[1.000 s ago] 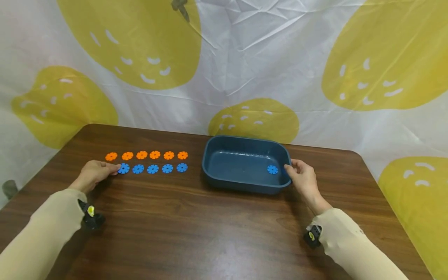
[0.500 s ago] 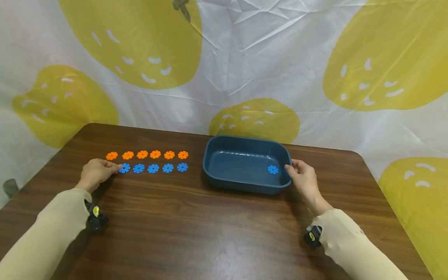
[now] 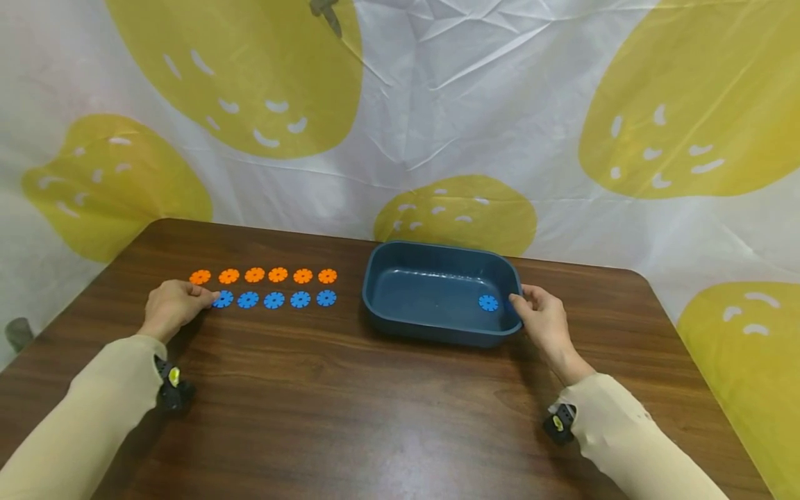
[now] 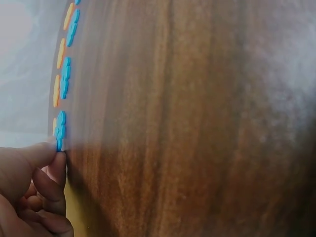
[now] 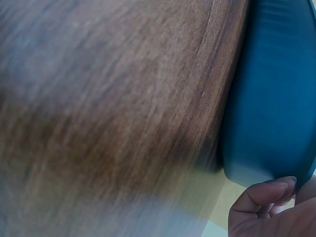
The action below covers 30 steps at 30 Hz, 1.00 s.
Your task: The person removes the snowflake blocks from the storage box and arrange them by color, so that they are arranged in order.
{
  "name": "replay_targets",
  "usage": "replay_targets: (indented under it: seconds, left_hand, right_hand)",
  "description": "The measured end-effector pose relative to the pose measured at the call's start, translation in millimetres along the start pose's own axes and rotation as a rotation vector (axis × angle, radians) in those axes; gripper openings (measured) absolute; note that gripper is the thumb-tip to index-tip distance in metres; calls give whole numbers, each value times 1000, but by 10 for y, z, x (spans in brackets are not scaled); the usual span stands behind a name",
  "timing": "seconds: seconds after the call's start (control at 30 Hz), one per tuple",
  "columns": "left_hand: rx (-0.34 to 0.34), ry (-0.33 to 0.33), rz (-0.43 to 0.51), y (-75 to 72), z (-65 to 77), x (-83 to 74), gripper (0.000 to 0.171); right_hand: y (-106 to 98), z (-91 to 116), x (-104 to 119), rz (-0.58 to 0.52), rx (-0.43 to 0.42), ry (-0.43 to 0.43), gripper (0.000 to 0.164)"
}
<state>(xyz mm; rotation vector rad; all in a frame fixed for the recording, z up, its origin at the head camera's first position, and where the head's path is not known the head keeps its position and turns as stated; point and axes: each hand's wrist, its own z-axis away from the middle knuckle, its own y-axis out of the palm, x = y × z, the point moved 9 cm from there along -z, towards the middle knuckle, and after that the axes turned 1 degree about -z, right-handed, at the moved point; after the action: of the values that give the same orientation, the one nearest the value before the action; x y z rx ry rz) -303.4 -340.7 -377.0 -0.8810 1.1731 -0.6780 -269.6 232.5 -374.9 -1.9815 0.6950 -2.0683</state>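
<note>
My left hand [image 3: 177,309] pinches the near-left edge of a blue snowflake disc [image 3: 223,299], the leftmost of a row of several blue discs. In the left wrist view, thumb and finger meet at the edge of that blue disc [image 4: 60,129]. Behind runs a parallel row of several orange snowflake discs [image 3: 255,275]. On the right, my right hand [image 3: 545,319] grips the right end of a dark blue plastic basin [image 3: 431,333], thumb over the rim. One blue disc [image 3: 488,303] lies flat inside the basin, near its right end. The right wrist view shows fingers against the basin's wall [image 5: 271,98].
Everything stands on a brown wood-grain table [image 3: 350,410] with rounded back corners. A white cloth [image 3: 437,132] with large yellow fruit prints hangs behind it. The basin is right of both rows, near the back edge.
The left hand has shifted slightly away from the body and to the right, its fingers covering a little more of the leftmost blue disc. The right hand and basin stay put.
</note>
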Motion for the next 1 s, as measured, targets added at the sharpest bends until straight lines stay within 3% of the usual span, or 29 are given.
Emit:
replay_targets:
  seconds: [1.0]
  left_hand:
    - [-43,33,-33,-23,19,-36,35]
  right_hand:
    - [3,-28,-38,-14,-10,0,36]
